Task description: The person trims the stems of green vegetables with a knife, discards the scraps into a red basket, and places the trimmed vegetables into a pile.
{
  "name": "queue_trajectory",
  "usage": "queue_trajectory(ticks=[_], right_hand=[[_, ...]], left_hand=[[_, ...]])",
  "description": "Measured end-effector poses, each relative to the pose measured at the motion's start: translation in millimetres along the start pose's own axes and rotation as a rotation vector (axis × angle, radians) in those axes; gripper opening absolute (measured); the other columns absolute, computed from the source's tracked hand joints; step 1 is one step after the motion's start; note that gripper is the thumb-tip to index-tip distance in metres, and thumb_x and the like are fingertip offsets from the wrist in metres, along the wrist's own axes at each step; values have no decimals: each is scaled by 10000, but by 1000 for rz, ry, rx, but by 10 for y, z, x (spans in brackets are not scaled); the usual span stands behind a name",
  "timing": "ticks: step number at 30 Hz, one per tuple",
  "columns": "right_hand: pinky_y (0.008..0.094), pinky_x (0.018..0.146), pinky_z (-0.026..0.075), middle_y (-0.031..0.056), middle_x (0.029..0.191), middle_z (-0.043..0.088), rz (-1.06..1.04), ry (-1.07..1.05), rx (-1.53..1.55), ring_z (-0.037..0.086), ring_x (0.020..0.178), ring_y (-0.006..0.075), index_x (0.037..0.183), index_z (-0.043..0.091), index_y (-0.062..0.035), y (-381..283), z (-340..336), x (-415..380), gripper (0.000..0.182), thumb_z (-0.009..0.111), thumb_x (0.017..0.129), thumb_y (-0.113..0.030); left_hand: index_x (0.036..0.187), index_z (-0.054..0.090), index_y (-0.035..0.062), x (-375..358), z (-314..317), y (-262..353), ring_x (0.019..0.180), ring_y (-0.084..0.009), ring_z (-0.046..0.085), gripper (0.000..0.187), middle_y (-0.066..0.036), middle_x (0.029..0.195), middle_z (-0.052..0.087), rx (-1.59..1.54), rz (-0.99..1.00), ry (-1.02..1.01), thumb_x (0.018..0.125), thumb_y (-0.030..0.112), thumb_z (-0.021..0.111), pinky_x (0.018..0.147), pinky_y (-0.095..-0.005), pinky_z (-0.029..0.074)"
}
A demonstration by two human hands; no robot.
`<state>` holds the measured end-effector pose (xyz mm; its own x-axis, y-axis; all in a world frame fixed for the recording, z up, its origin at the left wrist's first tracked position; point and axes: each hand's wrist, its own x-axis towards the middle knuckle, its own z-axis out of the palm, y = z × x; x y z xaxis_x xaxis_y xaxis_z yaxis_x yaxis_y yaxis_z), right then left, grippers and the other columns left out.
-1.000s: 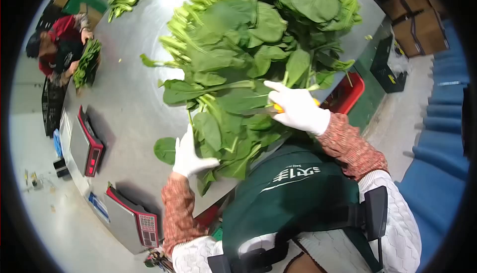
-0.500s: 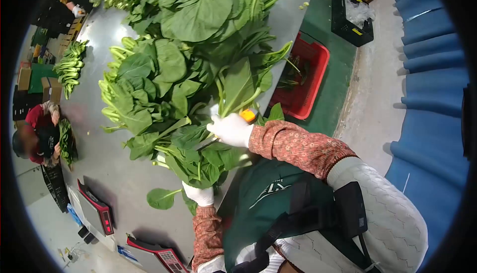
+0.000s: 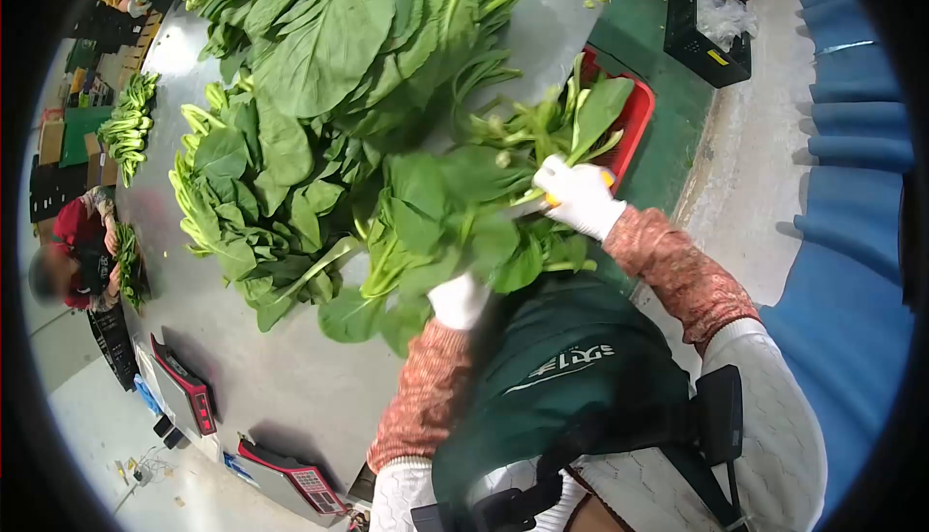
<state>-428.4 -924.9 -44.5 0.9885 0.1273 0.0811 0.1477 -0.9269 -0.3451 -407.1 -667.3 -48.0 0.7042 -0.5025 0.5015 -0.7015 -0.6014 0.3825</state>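
Note:
My left hand [image 3: 460,302], in a white glove, is closed around a bunch of leafy greens [image 3: 421,208] with broad dark leaves and pale stalks. The bunch hangs over the near side of the metal table, partly blurred. My right hand [image 3: 581,195], also gloved, is closed on a knife [image 3: 527,208] with an orange handle, its blade pointing left toward the bunch. Loose leaves and stalks [image 3: 600,116] stick out just beyond the right fingers, overlapping the red crate [image 3: 636,131]. Leaves hide most of my left fingers.
A large heap of greens [image 3: 329,39] covers the far part of the table [image 3: 290,368], with another pile [image 3: 242,193] nearer. Two red scales [image 3: 184,387] stand at left. A co-worker [image 3: 82,251] handles greens across the table. A black crate [image 3: 706,34] sits on the floor.
Both hands have moved to the right, the left one carrying the bunch away from the pile. My right hand with the knife is now beside the red crate, near loose leaves.

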Motion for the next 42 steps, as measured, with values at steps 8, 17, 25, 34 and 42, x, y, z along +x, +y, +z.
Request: queue_trajectory(ticks=[8,17,25,34,42], right_hand=[[296,852,495,9,1112,656,905,387,1538,623,952,139,1120,637,-29,1819,191,-459,281,630,925,-232],[455,936,498,148,1126,694,1159,83,196,623,1103,381,1150,689,-163,2613,-89,-786,297,594,889,-268],[245,508,444,36,704,623,784,811,1247,458,473,94,1027,664,0,1798,-1653,-853,256,540,1011,-223],[228,571,448,-2,623,527,-555,767,1611,388,424,91,785,558,-96,409,-3223,-838,256,481,998,-216],[224,559,446,-4,611,523,-731,729,1567,395,420,87,763,545,-105,-156,-3447,-738,257,484,992,-205]], left_hand=[[914,604,105,1050,1399,541,607,-308,628,351,-110,737,638,-207,73,-308,725,314,813,545,-406,513],[1172,591,58,1767,2638,965,1024,-359,647,262,-187,1098,680,-168,34,-583,951,184,533,880,-442,515],[1057,711,61,2158,2671,1308,1000,-362,664,414,-177,1047,710,-78,42,-1273,843,415,681,893,-408,517],[1040,706,1,1402,883,1161,810,-161,649,211,-82,906,709,-1055,-333,-1071,906,163,689,764,-307,529],[990,729,-14,-100,-426,294,843,-87,621,150,-33,919,714,-854,-1017,-833,913,113,705,796,-250,501]])
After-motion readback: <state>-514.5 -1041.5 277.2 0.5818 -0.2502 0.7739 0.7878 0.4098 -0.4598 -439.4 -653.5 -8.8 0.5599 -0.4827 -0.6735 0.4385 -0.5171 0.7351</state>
